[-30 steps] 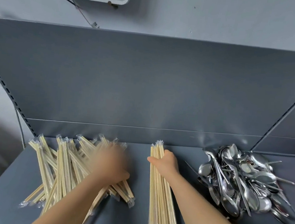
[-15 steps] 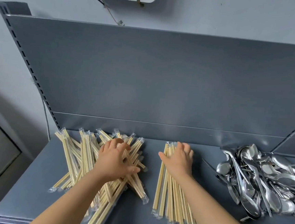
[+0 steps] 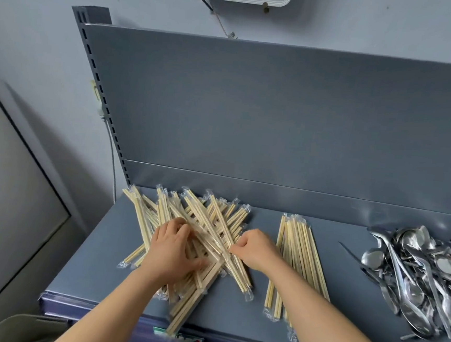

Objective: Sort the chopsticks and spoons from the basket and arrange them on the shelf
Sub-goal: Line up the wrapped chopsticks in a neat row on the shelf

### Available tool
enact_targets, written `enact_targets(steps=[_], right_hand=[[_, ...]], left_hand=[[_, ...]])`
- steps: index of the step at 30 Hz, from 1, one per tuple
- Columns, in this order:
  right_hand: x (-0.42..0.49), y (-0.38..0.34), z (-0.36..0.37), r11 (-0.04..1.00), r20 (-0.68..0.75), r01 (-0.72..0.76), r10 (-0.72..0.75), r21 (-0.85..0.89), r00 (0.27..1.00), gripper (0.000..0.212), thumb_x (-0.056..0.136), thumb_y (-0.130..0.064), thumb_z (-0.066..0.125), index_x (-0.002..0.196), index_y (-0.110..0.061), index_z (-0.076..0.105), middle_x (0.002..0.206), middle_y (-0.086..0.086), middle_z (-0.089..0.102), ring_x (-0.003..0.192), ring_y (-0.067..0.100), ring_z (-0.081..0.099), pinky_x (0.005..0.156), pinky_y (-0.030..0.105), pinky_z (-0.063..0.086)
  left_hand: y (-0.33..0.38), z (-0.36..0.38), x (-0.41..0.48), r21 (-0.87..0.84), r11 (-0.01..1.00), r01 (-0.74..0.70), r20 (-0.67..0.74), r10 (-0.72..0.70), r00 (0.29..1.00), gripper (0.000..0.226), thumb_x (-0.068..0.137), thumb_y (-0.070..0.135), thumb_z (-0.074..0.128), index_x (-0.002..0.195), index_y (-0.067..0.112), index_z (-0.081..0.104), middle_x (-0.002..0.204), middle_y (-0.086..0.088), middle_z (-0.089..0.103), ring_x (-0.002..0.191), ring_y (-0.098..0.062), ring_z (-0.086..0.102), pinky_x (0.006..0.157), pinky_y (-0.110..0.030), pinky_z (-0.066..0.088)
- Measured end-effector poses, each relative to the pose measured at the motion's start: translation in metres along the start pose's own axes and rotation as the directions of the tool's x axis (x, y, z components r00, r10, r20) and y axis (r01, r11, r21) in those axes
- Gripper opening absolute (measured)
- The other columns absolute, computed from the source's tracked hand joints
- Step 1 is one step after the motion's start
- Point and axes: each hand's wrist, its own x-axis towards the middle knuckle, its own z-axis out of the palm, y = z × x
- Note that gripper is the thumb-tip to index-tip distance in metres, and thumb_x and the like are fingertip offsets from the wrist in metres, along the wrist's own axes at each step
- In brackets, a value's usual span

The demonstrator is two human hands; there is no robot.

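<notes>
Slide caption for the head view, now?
Left hand rests on and right hand pinches the tangled chopstick pile, beside a tidy chopstick row and spoon heap.

Left hand spread flat, right hand curled, pinching chopsticks.
</notes>
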Motion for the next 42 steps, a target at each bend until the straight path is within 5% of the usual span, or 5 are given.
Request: enact_targets(steps=[5, 20, 28, 39, 42], right_hand=[[-0.006, 0.0, 0.004, 0.999, 0.087, 0.026, -0.027, 0.019, 0.996, 0.06, 0.059, -0.065, 0.071, 0.052, -0.024, 0.029, 0.05, -0.007, 0.022, 0.052, 0.017, 0.026, 0.054, 0.031, 0.019], [-0.026, 0.004, -0.005, 0.997, 0.112, -0.015, 0.007, 0.072, 0.994, 0.027, 0.076, -0.025, 0.066, 0.057, -0.021, 0.047, 0.052, -0.008, 0.04, 0.045, 0.009, 0.036, 0.043, 0.021, 0.027], [-0.023, 0.005, 0.003, 0.987, 0.054, -0.059, 0.051, 0.147, 0.997, 0.033, 0.081, -0.032, 0.068, 0.06, -0.02, 0.046, 0.051, -0.006, 0.048, 0.043, 0.009, 0.05, 0.048, 0.022, 0.037], [0.0, -0.016, 0.016, 0.966, -0.075, -0.128, 0.148, 0.225, 0.986, 0.057, 0.074, -0.035, 0.079, 0.047, -0.019, 0.031, 0.036, -0.009, 0.026, 0.038, 0.011, 0.026, 0.045, 0.025, 0.024], [0.008, -0.022, 0.018, 0.968, -0.081, -0.087, 0.109, 0.236, 0.991, 0.028, 0.077, -0.027, 0.075, 0.061, -0.011, 0.058, 0.053, 0.003, 0.053, 0.053, 0.021, 0.052, 0.057, 0.032, 0.044]], left_hand=[[-0.001, 0.001, -0.005, -0.015, 0.998, -0.061, 0.033, 0.062, 0.998, 0.077, 0.074, 0.078, 0.049, 0.14, 0.045, 0.029, 0.149, -0.002, 0.024, 0.137, -0.026, 0.024, 0.115, -0.043, 0.02], [-0.01, -0.004, -0.003, -0.191, 0.982, -0.013, -0.16, -0.018, 0.987, 0.024, 0.087, 0.054, 0.054, 0.094, 0.031, 0.056, 0.142, 0.0, 0.04, 0.133, -0.021, 0.037, 0.116, -0.054, 0.017], [-0.005, -0.008, 0.009, -0.249, 0.802, 0.543, 0.151, -0.521, 0.84, 0.128, 0.038, 0.103, 0.036, 0.148, 0.042, 0.009, 0.161, -0.007, -0.006, 0.147, -0.036, -0.005, 0.109, -0.069, 0.003], [-0.01, 0.004, 0.022, -0.381, 0.864, 0.329, 0.138, -0.298, 0.944, 0.106, 0.074, 0.047, 0.073, 0.151, 0.018, 0.007, 0.16, -0.007, -0.005, 0.147, -0.029, 0.01, 0.118, -0.041, 0.02], [-0.027, -0.003, 0.021, -0.461, 0.845, 0.273, 0.193, -0.205, 0.96, 0.1, 0.081, 0.03, 0.072, 0.153, 0.016, 0.005, 0.16, -0.001, -0.006, 0.144, -0.028, 0.02, 0.113, -0.037, 0.03]])
